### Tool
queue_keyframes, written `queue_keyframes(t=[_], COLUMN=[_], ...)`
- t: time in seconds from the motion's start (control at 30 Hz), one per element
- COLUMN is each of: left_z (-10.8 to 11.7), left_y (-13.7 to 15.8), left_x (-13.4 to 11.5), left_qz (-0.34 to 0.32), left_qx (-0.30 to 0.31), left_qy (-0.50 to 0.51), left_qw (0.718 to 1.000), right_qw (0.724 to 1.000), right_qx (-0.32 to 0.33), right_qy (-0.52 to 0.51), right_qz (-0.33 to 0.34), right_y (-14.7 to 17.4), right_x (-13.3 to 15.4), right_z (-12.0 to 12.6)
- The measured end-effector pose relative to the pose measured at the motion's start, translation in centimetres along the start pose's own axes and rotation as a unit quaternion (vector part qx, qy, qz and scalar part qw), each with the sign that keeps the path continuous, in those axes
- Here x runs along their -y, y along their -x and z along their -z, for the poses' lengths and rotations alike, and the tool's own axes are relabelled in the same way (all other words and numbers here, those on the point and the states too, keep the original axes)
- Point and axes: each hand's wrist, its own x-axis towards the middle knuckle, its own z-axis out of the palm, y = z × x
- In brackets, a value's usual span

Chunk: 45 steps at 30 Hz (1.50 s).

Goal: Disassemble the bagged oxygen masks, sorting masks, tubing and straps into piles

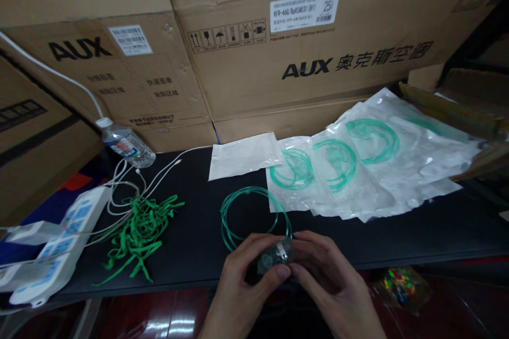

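Note:
In the head view my left hand (249, 275) and my right hand (330, 275) meet at the front edge of the black table. Between their fingers and thumbs they grip a translucent plastic oxygen mask (274, 258), small and partly hidden by the fingers. A coil of green tubing (254, 190) lies on the table just beyond and runs toward the mask. Behind the coil rests a flat white packet (244, 157). To its right, overlapping clear-and-white pouches (369, 185) hold more green coiled tubing.
A heap of green elastic strips (143, 225) lies left, beside white cables and a power strip (75, 238). A plastic bottle (129, 145) leans near large AUX cartons (310, 95). An open carton (473, 100) stands right. Below sits a bag of colourful small pieces (403, 287).

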Motion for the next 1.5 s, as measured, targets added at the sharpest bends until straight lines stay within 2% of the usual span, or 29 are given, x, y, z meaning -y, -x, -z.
queue_keyframes(t=[0.07, 0.17, 0.3, 0.47, 0.63, 0.8, 0.97, 1.1, 1.27, 1.5], left_z=[-0.2, -0.4, -0.6, -0.8, -1.2, -1.3, -1.7, -2.2, -2.2, -1.7], left_y=[0.0, 0.2, 0.5, 0.7, 0.3, 0.0, 0.4, 0.6, 0.7, 1.0], left_x=[-0.1, -0.2, -0.6, -1.2, -1.5, -1.3, -1.5, -1.9, -1.7, -1.3], left_qz=[0.009, 0.02, 0.007, 0.043, 0.112, 0.088, 0.075, 0.098, 0.123, 0.115], left_qx=[-0.017, -0.037, -0.037, -0.039, -0.05, -0.023, -0.068, -0.094, -0.042, -0.021], left_qy=[-0.012, -0.013, 0.002, 0.064, 0.095, 0.103, 0.087, 0.103, 0.135, 0.125], left_qw=[1.0, 0.999, 0.999, 0.996, 0.988, 0.991, 0.991, 0.985, 0.982, 0.985], right_qw=[0.999, 0.99, 0.98, 0.987, 0.988, 0.987, 0.986, 0.981, 0.978, 0.975], right_qx=[-0.029, -0.019, -0.044, 0.012, 0.01, -0.008, -0.014, -0.006, -0.014, -0.003], right_qy=[0.029, 0.111, 0.155, 0.14, 0.141, 0.147, 0.145, 0.171, 0.175, 0.181], right_qz=[0.032, 0.089, 0.121, 0.084, 0.056, 0.062, 0.082, 0.091, 0.113, 0.129], right_y=[0.3, 0.6, 0.8, 1.1, 1.4, 1.4, 1.7, 1.9, 2.1, 2.4], right_x=[-0.1, 0.3, 1.2, 1.9, 2.3, 2.4, 2.6, 2.6, 2.6, 2.9], right_z=[0.0, 0.1, 0.4, 0.4, 0.3, 0.3, 0.3, 0.6, 0.7, 0.6])
